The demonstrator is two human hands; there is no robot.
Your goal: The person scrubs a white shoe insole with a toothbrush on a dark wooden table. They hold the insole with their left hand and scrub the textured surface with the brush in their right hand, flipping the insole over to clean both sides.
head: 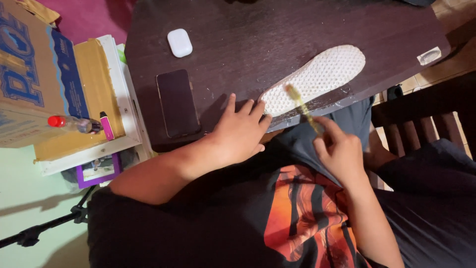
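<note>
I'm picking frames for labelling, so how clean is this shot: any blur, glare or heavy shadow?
Head view: the yellow toothbrush is motion-blurred in the right hand; wet patches glint on the dark table beside the white insole; the left hand is sharp; the lap lies in shadow.

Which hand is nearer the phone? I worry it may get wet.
Left. The left hand rests just right of the phone; the right hand holds a toothbrush farther right, past the insole.

Phone (177, 102) left of insole (314, 78)
</note>
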